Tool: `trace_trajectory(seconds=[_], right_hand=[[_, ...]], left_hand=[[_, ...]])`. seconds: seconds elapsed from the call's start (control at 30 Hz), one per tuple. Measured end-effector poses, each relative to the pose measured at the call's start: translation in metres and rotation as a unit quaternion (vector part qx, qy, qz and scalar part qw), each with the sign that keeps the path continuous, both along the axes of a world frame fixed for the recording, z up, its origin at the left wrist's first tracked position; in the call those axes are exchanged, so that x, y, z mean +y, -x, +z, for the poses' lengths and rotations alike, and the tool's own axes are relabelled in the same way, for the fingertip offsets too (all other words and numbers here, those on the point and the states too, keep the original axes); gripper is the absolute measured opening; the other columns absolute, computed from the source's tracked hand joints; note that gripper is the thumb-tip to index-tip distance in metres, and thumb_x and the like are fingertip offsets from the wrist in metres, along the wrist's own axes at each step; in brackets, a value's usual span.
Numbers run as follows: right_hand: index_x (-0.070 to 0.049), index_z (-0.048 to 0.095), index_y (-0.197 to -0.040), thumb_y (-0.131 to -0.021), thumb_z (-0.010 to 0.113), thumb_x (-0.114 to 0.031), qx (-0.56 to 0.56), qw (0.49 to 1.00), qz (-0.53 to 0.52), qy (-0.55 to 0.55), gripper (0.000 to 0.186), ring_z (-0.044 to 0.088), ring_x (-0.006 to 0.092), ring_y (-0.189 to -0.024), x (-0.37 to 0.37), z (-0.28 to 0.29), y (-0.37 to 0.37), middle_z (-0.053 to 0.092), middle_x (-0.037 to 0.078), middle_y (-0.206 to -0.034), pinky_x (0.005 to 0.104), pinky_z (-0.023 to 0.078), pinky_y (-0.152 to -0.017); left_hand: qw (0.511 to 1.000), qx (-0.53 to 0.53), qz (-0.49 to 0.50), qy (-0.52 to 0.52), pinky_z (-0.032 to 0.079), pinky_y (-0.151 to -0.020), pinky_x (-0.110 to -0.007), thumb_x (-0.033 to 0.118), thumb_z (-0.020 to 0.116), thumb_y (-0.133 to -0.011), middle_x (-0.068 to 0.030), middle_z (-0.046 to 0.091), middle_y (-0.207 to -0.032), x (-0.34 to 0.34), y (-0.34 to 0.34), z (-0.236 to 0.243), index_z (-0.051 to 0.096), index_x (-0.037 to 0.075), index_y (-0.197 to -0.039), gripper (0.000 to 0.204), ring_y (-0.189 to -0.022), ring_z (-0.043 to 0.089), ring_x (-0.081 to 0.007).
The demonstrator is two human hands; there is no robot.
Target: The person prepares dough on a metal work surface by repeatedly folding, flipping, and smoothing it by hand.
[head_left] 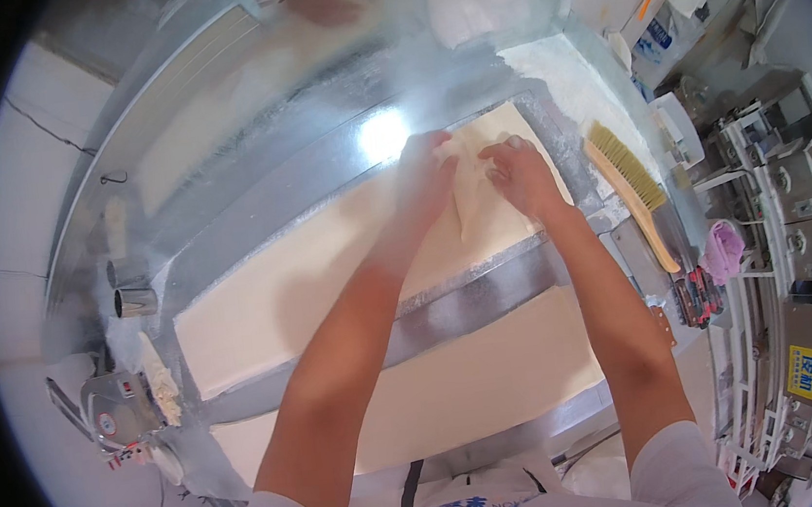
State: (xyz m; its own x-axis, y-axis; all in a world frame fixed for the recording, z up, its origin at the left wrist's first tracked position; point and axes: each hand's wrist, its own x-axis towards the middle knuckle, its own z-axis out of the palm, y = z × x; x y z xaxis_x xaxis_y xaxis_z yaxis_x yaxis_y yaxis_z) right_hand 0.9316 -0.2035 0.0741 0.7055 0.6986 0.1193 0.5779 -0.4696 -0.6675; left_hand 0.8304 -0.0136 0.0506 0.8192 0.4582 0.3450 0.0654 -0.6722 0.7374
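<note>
A long, pale dough sheet (329,271) stretches across the floured steel table, and both my hands are at its right part. My left hand (428,173) has its fingers curled on the dough, with a bit of it between thumb and fingers. Close by on the right, my right hand (524,179) pinches the same sheet with bent fingers. Between the hands the dough is raised into a crease. A second dough sheet (475,364) lies nearer to me, partly covered by my forearms.
A wooden-handled brush (625,169) lies at the right, beside several red-and-black handled tools (698,296) and a pink cloth (721,250). Loose flour (565,77) covers the far right corner. At the left are a metal cylinder (135,302), dough scraps (158,380) and a small machine (120,408).
</note>
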Motion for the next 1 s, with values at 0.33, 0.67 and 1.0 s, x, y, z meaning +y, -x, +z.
trace_trajectory(seconds=[0.33,0.67,1.0], right_hand=[[-0.005,0.074,-0.115,-0.088,0.082,-0.008,0.006,0.993,-0.119,-0.008,0.029,0.066,0.035,-0.098,-0.059,-0.005,0.039,0.069,0.015,-0.101,0.0457,0.055,-0.09],[-0.005,0.073,-0.113,-0.092,0.079,-0.007,0.03,0.986,-0.084,-0.138,0.023,0.063,0.0368,-0.107,-0.041,-0.007,0.043,0.07,0.015,-0.11,0.0474,0.052,-0.093],[-0.001,0.067,-0.136,-0.094,0.085,-0.024,0.383,0.881,-0.112,-0.254,0.051,0.071,0.0246,-0.113,-0.054,0.002,-0.028,0.075,0.012,-0.126,0.0366,0.055,-0.097]], left_hand=[[0.968,0.118,-0.215,0.059,0.052,-0.101,-0.045,0.003,0.078,-0.084,-0.0104,0.074,-0.111,0.036,-0.054,0.002,0.077,0.009,-0.109,0.026,-0.112,0.062,-0.0342],[0.93,0.194,-0.292,-0.111,0.054,-0.097,-0.038,0.006,0.082,-0.087,-0.0018,0.069,-0.102,0.049,-0.068,0.018,0.078,0.012,-0.097,0.013,-0.115,0.059,-0.0231],[0.89,0.334,-0.31,0.003,0.053,-0.085,-0.034,0.013,0.072,-0.099,-0.0028,0.074,-0.099,0.005,-0.16,0.113,0.072,0.003,-0.106,0.012,-0.09,0.065,-0.0139]])
